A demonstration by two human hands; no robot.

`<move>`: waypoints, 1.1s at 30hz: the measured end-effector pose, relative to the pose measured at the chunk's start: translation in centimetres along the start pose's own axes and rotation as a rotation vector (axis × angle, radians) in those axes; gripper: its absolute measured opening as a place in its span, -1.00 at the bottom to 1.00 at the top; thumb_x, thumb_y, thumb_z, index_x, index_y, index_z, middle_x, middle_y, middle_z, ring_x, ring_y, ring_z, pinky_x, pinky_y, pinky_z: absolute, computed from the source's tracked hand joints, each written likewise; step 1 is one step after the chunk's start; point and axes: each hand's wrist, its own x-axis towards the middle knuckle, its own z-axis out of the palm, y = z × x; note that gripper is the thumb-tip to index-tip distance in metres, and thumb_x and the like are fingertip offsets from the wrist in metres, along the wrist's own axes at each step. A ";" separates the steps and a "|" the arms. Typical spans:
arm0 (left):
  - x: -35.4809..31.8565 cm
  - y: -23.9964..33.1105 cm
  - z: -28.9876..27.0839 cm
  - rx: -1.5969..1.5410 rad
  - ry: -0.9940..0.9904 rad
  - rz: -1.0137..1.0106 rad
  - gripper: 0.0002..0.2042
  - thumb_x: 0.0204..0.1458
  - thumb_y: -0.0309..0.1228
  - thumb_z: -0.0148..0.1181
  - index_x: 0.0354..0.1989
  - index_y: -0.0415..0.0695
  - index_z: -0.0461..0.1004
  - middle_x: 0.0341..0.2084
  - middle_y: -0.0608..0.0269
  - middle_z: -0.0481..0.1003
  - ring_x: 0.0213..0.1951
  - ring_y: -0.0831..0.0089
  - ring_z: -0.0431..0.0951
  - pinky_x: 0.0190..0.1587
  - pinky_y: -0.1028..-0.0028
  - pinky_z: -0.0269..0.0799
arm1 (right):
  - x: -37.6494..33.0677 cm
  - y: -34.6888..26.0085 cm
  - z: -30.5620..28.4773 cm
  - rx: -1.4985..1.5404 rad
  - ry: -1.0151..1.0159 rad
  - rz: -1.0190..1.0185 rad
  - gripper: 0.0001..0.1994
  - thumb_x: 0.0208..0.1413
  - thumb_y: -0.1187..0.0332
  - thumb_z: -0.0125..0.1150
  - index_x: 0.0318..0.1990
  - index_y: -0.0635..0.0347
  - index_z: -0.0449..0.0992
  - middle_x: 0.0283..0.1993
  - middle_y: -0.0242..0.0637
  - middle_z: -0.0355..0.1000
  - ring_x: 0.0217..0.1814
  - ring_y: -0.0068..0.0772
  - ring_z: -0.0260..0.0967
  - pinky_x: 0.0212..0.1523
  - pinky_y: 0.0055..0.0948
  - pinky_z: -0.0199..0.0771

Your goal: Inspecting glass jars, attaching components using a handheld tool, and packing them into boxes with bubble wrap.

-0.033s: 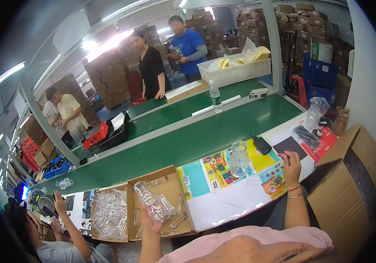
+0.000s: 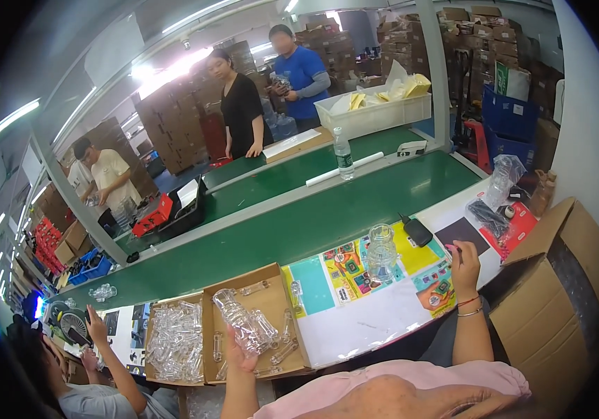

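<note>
Looking down over a pale worktable [image 2: 369, 328] beside a green conveyor belt [image 2: 299, 230]. Left hand [image 2: 242, 353] raised from the lower edge over a shallow cardboard tray [image 2: 264, 297], fingers curled round a clear plastic tube-shaped part [image 2: 240, 325] that rises from the palm toward the tray's far side. More clear parts lying loose in the same tray, just beside and under the hand. Second cardboard tray [image 2: 154, 335] touching it on the left, heaped with similar clear pieces [image 2: 177, 339]. Right hand [image 2: 463, 262] well apart on the right, resting near the table's far edge on colourful printed sheets [image 2: 355, 269], fingertips pinched on a small pink-tipped object too small to identify. Clear plastic jar-like piece [image 2: 381, 253] standing upright on the sheets, left of the right hand, between the two hands. Black handheld device [image 2: 418, 230] lying just beyond the jar. Large open cardboard box [image 2: 558, 286] at the right. Plastic water bottle [image 2: 342, 153] upright on the far side of the belt. Another person's hand [image 2: 95, 327] at lower left, reaching by a small fan [image 2: 72, 325]. Three other people standing beyond the belt.
</note>
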 end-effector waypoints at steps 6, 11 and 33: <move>0.5 -0.2 -0.6 0.004 0.010 -0.009 -0.46 -0.01 -0.04 0.07 0.06 -0.13 0.24 -0.06 0.11 0.37 -0.02 0.17 0.37 0.05 0.12 0.26 | -1.5 6.6 0.2 -0.313 -0.147 0.172 -0.73 -0.03 0.38 0.13 -0.15 0.28 0.40 -0.11 -0.10 0.31 -0.01 -0.10 0.24 -0.03 -0.24 0.26; 0.2 0.2 -0.2 -0.008 0.024 -0.030 -0.49 -0.01 -0.07 0.07 0.05 -0.11 0.25 -0.06 0.12 0.37 -0.03 0.17 0.37 0.04 0.11 0.27 | -3.6 7.0 0.6 -0.722 -0.554 0.491 -0.28 -0.09 0.04 0.15 0.13 0.40 0.12 0.25 0.02 0.00 0.30 -0.07 -0.09 0.23 -0.03 -0.09; 0.6 0.0 -0.3 -0.022 0.037 0.051 -0.50 -0.02 -0.01 0.08 0.00 -0.09 0.28 -0.16 0.20 0.41 -0.11 0.28 0.41 -0.03 0.21 0.33 | -3.2 -1.8 2.1 0.018 -0.303 -0.088 -0.90 -0.06 0.44 0.12 -0.37 0.25 0.44 -0.42 -0.15 0.42 -0.39 -0.09 0.36 -0.36 -0.25 0.33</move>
